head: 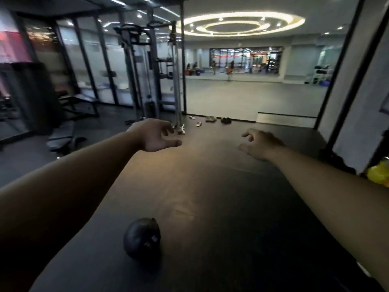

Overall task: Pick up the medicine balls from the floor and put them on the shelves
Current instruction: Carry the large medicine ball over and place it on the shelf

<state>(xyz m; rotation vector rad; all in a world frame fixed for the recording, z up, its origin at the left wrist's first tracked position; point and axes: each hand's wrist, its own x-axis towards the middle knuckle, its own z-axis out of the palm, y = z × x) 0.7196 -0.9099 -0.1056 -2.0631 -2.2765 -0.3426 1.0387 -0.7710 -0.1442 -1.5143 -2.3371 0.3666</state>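
Hands: left (154, 137) and right (260, 144) hung loosely curled, holding nothing.
Medicine ball (142, 238): on floor (210, 197) below hands; markings unreadable.

Your left forearm (69, 186) and right forearm (326, 188) reach forward, well apart; left grip (154, 137) and right grip (257, 143) hold nothing, fingers apparently loosely curled.

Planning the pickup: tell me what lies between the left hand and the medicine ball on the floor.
Nothing. In the head view, only bare dark floor shows between the left hand and the medicine ball.
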